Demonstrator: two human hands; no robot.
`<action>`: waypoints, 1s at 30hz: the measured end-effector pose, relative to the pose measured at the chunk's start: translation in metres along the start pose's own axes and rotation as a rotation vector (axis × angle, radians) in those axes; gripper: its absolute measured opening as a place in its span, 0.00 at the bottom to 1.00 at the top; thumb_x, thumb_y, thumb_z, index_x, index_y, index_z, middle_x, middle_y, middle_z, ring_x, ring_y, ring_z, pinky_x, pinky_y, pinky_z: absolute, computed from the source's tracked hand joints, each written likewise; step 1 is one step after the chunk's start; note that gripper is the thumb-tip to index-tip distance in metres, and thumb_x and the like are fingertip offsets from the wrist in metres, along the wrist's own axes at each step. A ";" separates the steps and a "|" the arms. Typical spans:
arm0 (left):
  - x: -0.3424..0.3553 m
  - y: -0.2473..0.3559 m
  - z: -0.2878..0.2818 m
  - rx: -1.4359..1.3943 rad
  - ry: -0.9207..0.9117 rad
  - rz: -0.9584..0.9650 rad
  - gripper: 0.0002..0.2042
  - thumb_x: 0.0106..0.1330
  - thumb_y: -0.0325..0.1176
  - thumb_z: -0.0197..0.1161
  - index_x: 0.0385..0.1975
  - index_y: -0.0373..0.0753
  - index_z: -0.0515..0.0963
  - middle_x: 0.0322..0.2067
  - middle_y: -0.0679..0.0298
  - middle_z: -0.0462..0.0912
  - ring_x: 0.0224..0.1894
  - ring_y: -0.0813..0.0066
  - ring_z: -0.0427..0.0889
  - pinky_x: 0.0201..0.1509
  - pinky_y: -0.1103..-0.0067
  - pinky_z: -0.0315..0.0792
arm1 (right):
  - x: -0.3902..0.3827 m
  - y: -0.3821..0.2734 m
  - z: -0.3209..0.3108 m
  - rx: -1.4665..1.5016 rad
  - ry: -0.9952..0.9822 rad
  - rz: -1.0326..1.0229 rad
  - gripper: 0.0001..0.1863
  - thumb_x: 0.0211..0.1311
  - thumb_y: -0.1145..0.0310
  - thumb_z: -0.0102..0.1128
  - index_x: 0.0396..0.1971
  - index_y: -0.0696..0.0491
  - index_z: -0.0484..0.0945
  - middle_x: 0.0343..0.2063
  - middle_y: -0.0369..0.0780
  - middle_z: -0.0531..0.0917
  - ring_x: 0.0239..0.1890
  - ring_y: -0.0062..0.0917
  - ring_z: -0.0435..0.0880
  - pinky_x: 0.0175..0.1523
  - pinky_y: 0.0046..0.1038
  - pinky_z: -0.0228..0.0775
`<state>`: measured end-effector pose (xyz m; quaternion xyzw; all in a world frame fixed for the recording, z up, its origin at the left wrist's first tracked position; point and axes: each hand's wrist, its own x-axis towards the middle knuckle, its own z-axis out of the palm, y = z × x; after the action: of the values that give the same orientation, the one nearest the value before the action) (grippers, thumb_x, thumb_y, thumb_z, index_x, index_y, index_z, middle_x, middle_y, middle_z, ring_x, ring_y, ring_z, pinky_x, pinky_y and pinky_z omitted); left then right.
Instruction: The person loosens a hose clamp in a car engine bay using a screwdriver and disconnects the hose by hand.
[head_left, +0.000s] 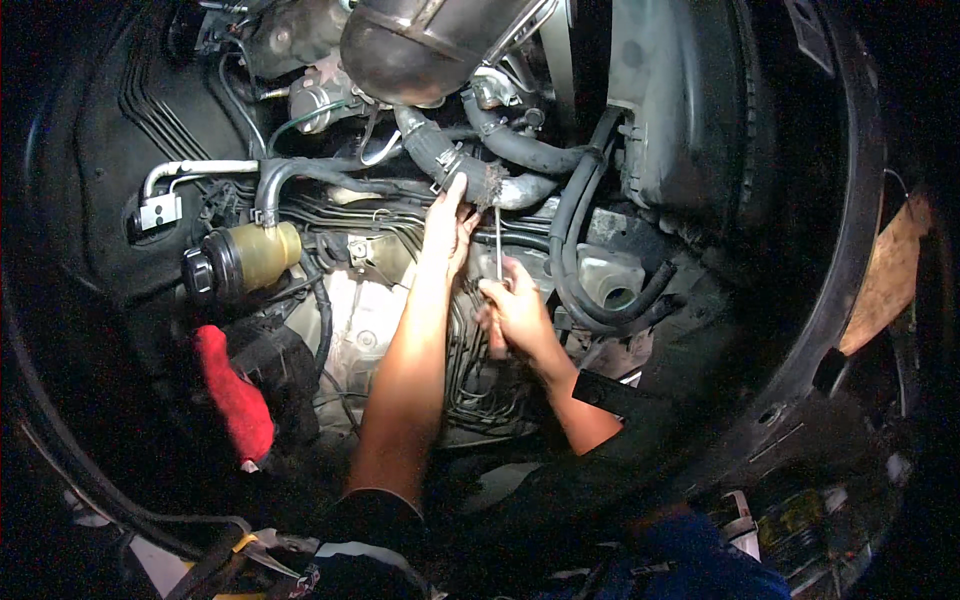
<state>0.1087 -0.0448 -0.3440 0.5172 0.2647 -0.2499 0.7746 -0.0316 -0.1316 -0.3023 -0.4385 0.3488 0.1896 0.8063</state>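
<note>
In the middle, my left hand (447,235) reaches up to a thick black rubber hose (470,177), thumb on its side and fingers curled beneath. A hose clamp (447,168) circles the hose beside the thumb. The hose's frayed end meets a grey metal pipe (527,190). Lower and to the right, my right hand (518,308) is closed around a screwdriver (498,245). Its thin shaft points upward, with the tip close under the hose's frayed end; whether it touches cannot be made out. The reddish handle shows blurred below the fingers.
A yellowed fluid reservoir (265,252) with a black cap stands at left, above a red cloth (235,395). A second black hose (535,150) and looping hoses (567,255) run at right. Thin metal lines (400,225) cross behind my hands. A large rounded metal housing (425,50) hangs above.
</note>
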 end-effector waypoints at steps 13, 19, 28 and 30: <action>0.039 -0.011 0.021 -0.285 0.150 0.213 0.15 0.61 0.32 0.71 0.45 0.37 0.77 0.39 0.58 0.84 0.40 0.65 0.85 0.48 0.68 0.80 | -0.020 -0.028 -0.039 -0.194 -0.004 -0.139 0.26 0.67 0.70 0.57 0.63 0.58 0.67 0.28 0.39 0.81 0.21 0.20 0.80 0.25 0.26 0.73; 0.039 -0.008 0.040 -0.269 0.369 0.227 0.13 0.59 0.32 0.72 0.40 0.34 0.80 0.34 0.61 0.84 0.32 0.67 0.84 0.38 0.70 0.80 | -0.011 -0.021 -0.036 -0.344 0.030 -0.092 0.25 0.66 0.65 0.57 0.62 0.56 0.70 0.28 0.42 0.83 0.21 0.23 0.81 0.28 0.31 0.75; 0.023 -0.005 0.047 -0.107 0.397 0.296 0.13 0.61 0.34 0.73 0.41 0.34 0.80 0.33 0.63 0.84 0.32 0.71 0.83 0.39 0.72 0.78 | 0.006 -0.062 -0.028 -0.709 0.036 -0.155 0.28 0.66 0.62 0.55 0.65 0.53 0.68 0.35 0.53 0.85 0.35 0.46 0.86 0.43 0.43 0.77; 0.022 0.001 0.038 -0.050 0.442 0.317 0.12 0.62 0.32 0.72 0.41 0.34 0.81 0.34 0.64 0.84 0.32 0.72 0.81 0.40 0.72 0.78 | 0.005 -0.084 -0.020 -1.057 0.094 -0.212 0.25 0.67 0.61 0.49 0.63 0.49 0.70 0.39 0.58 0.83 0.42 0.56 0.83 0.52 0.48 0.75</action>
<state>0.1311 -0.0824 -0.3454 0.5748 0.3492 0.0001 0.7400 0.0148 -0.1943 -0.2652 -0.8253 0.1954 0.2369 0.4739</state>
